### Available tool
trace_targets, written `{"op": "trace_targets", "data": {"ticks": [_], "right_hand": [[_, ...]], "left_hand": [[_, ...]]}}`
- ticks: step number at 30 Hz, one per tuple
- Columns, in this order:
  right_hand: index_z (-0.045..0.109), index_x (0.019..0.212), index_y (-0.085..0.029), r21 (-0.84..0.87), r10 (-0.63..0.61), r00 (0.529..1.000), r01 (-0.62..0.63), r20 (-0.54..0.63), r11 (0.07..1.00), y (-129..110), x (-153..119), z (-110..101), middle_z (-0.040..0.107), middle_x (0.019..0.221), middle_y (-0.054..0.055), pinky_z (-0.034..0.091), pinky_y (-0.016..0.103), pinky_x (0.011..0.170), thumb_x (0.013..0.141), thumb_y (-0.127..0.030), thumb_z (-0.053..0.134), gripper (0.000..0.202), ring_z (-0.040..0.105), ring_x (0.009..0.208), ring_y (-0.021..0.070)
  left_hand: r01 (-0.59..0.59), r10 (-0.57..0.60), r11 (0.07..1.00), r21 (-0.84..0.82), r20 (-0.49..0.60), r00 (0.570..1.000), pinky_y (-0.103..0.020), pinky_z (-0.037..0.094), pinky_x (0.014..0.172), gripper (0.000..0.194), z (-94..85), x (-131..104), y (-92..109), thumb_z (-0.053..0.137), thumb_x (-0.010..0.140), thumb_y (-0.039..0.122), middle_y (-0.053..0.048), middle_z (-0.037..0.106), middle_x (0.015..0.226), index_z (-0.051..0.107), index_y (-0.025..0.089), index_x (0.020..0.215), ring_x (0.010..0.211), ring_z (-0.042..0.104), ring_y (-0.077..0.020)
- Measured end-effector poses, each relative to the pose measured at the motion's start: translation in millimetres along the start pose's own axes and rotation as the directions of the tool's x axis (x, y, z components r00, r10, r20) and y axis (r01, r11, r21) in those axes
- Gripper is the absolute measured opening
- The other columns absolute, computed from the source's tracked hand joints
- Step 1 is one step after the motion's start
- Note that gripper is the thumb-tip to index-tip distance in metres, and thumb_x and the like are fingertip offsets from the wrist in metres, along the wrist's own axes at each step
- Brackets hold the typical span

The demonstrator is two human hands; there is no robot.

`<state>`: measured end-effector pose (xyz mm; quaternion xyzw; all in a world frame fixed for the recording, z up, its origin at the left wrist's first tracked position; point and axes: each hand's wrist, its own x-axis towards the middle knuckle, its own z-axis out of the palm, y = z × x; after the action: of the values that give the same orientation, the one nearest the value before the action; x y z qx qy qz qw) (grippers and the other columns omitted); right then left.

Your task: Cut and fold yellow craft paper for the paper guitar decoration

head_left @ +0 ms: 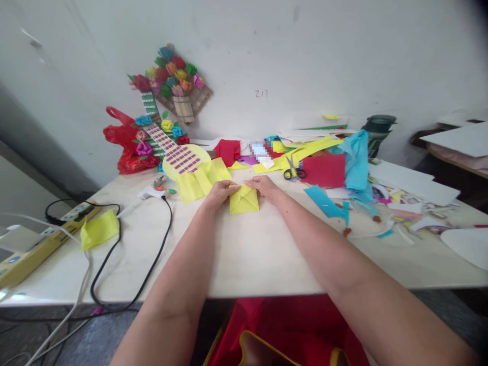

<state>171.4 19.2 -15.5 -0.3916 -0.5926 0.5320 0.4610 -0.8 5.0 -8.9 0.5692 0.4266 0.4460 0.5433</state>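
Observation:
A small square of folded yellow paper (244, 200) is held up at its top edge between my two hands, over the middle of the white table. My left hand (222, 192) pinches its upper left corner. The upper right corner is pinched by my right hand (264, 187). Creases cross the front of the square. Just behind my left hand lie larger yellow sheets (190, 185), partly overlapping a round yellow piece with a purple-striped strip (181, 156). Black-handled scissors (293, 172) rest beyond my right hand.
A glue gun (152, 191) with a black cord lies left, near a yellow power strip (49, 239) and another yellow piece (99, 230). Red paper (324, 170), blue paper (356, 160) and scraps spread over the right. A dark green bottle (379, 133) stands behind. Paper flowers (177, 71) are against the wall.

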Motion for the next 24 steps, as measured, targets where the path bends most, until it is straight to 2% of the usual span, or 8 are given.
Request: {"op": "trace_targets", "data": {"ticks": [3, 7, 11, 17, 21, 24], "right_hand": [[0.059, 0.059, -0.015, -0.011, -0.003, 1.000, 0.004, 0.011, 1.000, -0.6, -0.9, 1.1, 0.058, 0.056, -0.001, 0.038, 0.022, 0.049, 0.055, -0.037, 0.068, 0.023, 0.050, 0.051, 0.0102], [0.060, 0.058, -0.016, -0.038, -0.054, 0.998, 0.053, -0.031, 0.998, 0.1, 0.0, 2.5, 0.060, 0.058, -0.001, 0.040, 0.023, 0.052, 0.055, -0.033, 0.067, 0.019, 0.051, 0.053, 0.0116], [0.059, 0.057, -0.015, -0.070, -0.080, 0.995, 0.076, -0.054, 0.995, -1.2, -0.1, 3.9, 0.058, 0.055, -0.002, 0.039, 0.022, 0.051, 0.055, -0.031, 0.066, 0.017, 0.051, 0.052, 0.0108], [0.058, 0.055, -0.014, -0.101, -0.092, 0.994, 0.086, -0.064, 0.991, -3.6, -0.9, 6.4, 0.056, 0.051, -0.004, 0.037, 0.021, 0.050, 0.055, -0.030, 0.065, 0.017, 0.048, 0.048, 0.0088], [0.059, 0.056, -0.014, -0.096, -0.085, 0.995, 0.079, -0.058, 0.992, -2.2, -0.7, 5.6, 0.057, 0.053, -0.003, 0.038, 0.021, 0.051, 0.055, -0.031, 0.066, 0.018, 0.049, 0.050, 0.0089], [0.056, 0.056, -0.014, -0.073, -0.062, 0.997, 0.059, -0.043, 0.996, -0.2, 0.0, 3.3, 0.053, 0.049, -0.004, 0.034, 0.020, 0.044, 0.056, -0.038, 0.066, 0.025, 0.046, 0.045, 0.0079]], "left_hand": [[-0.006, 0.006, 1.000, 0.021, -0.002, 1.000, -0.022, 0.041, 0.049, 0.031, 2.1, -0.5, 0.8, 0.071, 0.051, 0.037, -0.001, 0.061, 0.062, 0.060, 0.015, 0.070, 0.053, 0.054, -0.0112], [-0.005, 0.005, 1.000, 0.015, 0.006, 1.000, -0.022, 0.039, 0.048, 0.031, 2.3, 0.0, 0.3, 0.071, 0.052, 0.039, 0.000, 0.060, 0.061, 0.059, 0.016, 0.070, 0.051, 0.052, -0.0103], [-0.036, 0.035, 0.999, 0.031, 0.011, 0.999, -0.020, 0.035, 0.046, 0.029, -0.9, 2.0, -2.4, 0.067, 0.057, 0.040, 0.003, 0.053, 0.053, 0.053, 0.015, 0.061, 0.046, 0.046, -0.0069], [-0.039, 0.040, 0.997, 0.061, -0.006, 0.999, -0.019, 0.032, 0.043, 0.029, -4.6, 3.7, -4.9, 0.065, 0.059, 0.040, 0.005, 0.047, 0.049, 0.050, 0.015, 0.059, 0.043, 0.042, -0.0050], [0.012, -0.014, 0.999, 0.052, 0.024, 1.000, -0.018, 0.032, 0.042, 0.030, -4.0, 1.4, -2.7, 0.066, 0.058, 0.041, 0.004, 0.050, 0.051, 0.052, 0.015, 0.062, 0.043, 0.043, -0.0056], [-0.001, 0.001, 0.998, 0.055, 0.009, 1.000, -0.018, 0.034, 0.043, 0.032, -3.7, 1.5, -2.3, 0.068, 0.056, 0.040, 0.003, 0.051, 0.052, 0.051, 0.015, 0.062, 0.045, 0.045, -0.0061]]}}
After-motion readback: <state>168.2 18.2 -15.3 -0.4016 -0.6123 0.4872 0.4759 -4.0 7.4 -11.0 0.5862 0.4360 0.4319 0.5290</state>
